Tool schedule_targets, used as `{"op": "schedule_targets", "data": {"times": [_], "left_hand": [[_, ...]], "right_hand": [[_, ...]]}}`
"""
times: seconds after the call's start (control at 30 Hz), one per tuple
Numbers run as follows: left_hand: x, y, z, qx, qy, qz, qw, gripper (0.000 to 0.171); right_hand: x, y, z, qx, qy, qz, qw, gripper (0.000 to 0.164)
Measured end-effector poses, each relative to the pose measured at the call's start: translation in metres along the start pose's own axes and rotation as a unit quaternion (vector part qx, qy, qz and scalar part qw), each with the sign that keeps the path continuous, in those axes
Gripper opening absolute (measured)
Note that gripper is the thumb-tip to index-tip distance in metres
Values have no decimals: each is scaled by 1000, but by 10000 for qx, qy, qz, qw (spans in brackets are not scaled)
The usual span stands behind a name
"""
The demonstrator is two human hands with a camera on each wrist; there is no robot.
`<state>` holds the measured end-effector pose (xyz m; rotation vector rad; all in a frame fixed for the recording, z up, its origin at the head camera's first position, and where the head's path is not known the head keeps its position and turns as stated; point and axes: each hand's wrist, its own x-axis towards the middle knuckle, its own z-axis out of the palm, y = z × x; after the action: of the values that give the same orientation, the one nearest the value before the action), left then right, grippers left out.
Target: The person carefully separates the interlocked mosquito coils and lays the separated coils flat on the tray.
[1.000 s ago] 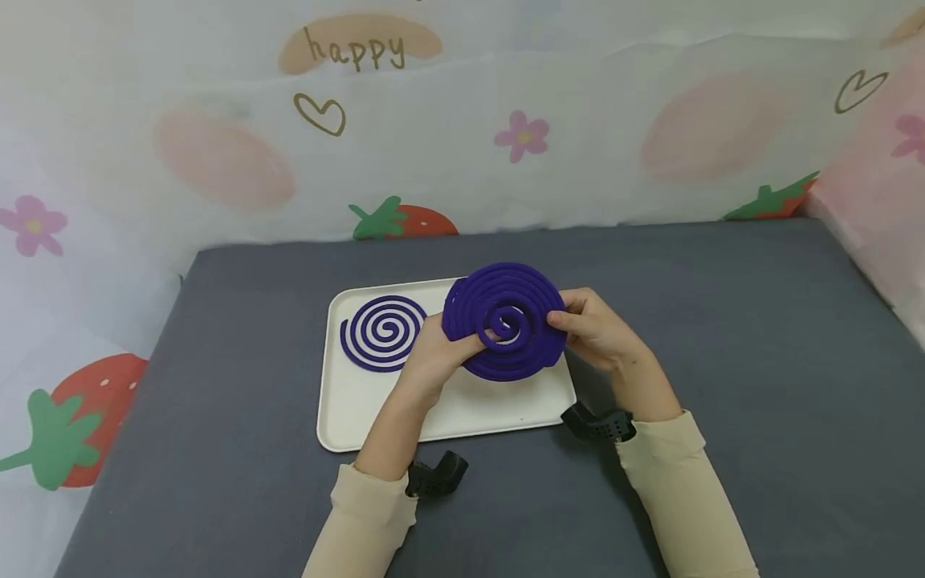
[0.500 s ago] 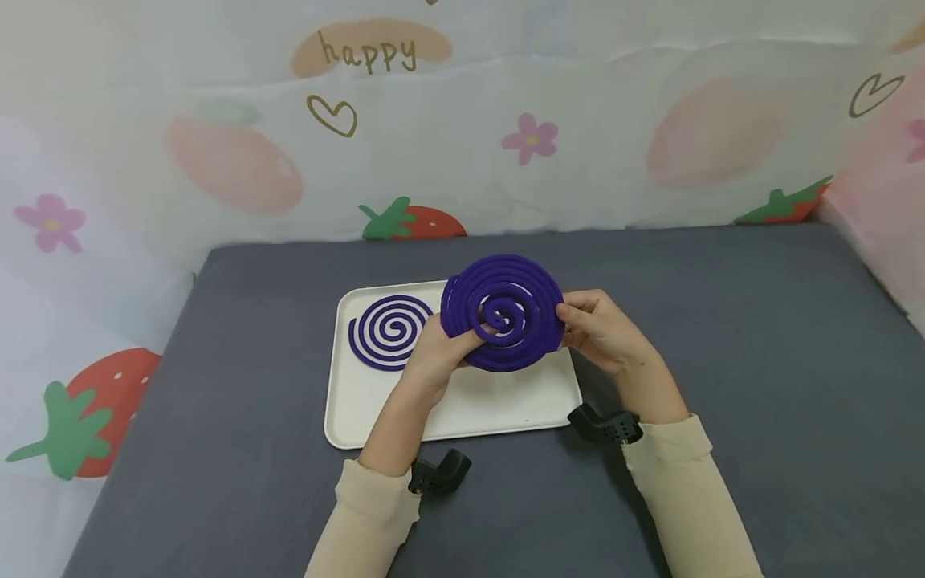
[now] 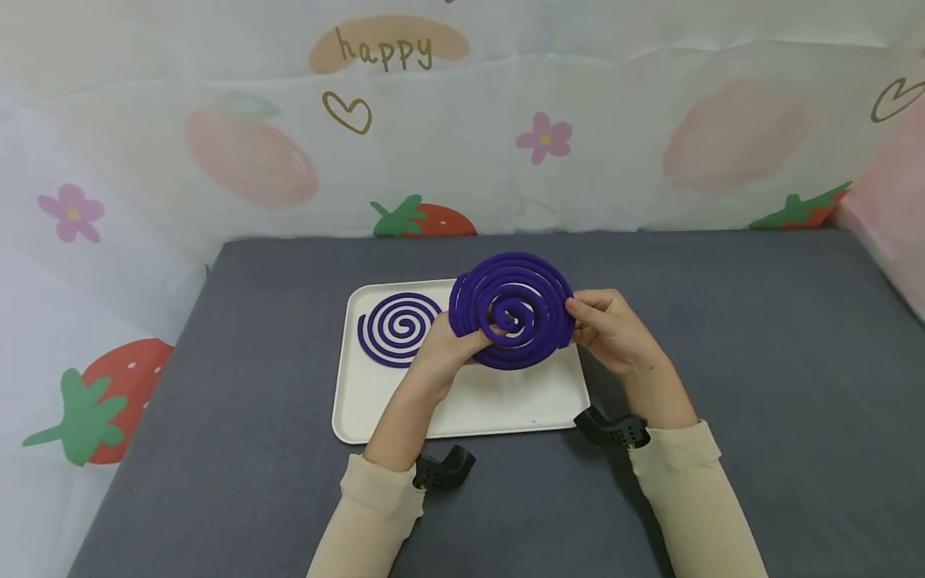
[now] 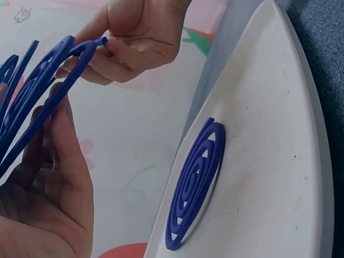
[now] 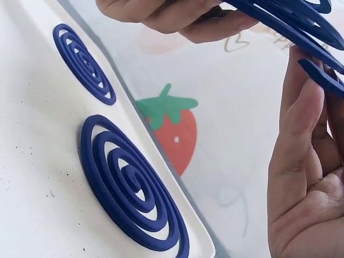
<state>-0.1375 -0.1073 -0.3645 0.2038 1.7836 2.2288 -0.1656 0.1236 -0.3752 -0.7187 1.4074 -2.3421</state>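
Note:
Both hands hold up a stack of purple-blue mosquito coils [image 3: 555, 317] over the white tray [image 3: 499, 405]. My left hand [image 3: 442, 351] grips the stack's left side, its thumb lying across the front toward the centre and its other fingers behind. At the right edge my right hand [image 3: 613, 331] pinches the coils between thumb and fingers. In the left wrist view the held coils [image 4: 40, 115] fan apart a little, gaps showing between them. One coil [image 5: 83, 62] lies flat at the tray's left. A second coil [image 5: 134, 183] on the tray, seen in the right wrist view, is hidden behind the stack in the head view.
The tray rests on a dark grey tabletop [image 3: 238, 417], with small dark specks on its surface. Behind the table hangs a white printed cloth [image 3: 600, 88] with strawberries and flowers. Black wrist mounts [image 3: 444, 468] sit at both cuffs.
The head view has swung slightly left, so everything sits farther right in it. The held coils have tilted a little and their right edge looks more even. Both hands keep hold.

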Motion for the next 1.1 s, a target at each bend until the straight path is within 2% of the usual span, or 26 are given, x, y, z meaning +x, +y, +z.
{"op": "schedule_targets", "data": {"times": [0.23, 0.47, 0.53, 0.63, 0.7, 0.77, 0.9, 0.93, 1.0, 1.1], "left_hand": [[-1, 0, -1, 191, -217, 44, 9996, 33], [-1, 1, -3, 83, -343, 166, 9992, 67], [-1, 1, -3, 146, -283, 172, 9993, 62], [-1, 1, -4, 229, -177, 178, 9994, 46], [-1, 1, -4, 259, -129, 169, 9994, 43], [-1, 1, -4, 241, -123, 148, 9995, 51], [1, 0, -4, 251, -157, 173, 9994, 80], [1, 1, -4, 257, -147, 172, 9994, 81], [1, 1, -4, 328, -42, 157, 9993, 70], [1, 3, -4, 581, 372, 47, 9976, 48]], "right_hand": [[-3, 1, 1, 55, 47, -43, 10000, 23], [-1, 1, 4, 57, 168, 25, 9998, 24], [0, 1, 4, -25, 234, 36, 9997, 25], [1, 2, 6, -176, 445, 37, 9988, 24], [2, 2, 8, -255, 596, 42, 9979, 24], [2, 2, 9, -255, 717, 53, 9971, 23], [2, 3, 11, -346, 917, 15, 9952, 23], [3, 3, 12, -360, 967, 5, 9947, 22], [3, 3, 13, -440, 1094, -45, 9930, 22], [5, 3, 16, -532, 1313, -114, 9898, 21]]}}
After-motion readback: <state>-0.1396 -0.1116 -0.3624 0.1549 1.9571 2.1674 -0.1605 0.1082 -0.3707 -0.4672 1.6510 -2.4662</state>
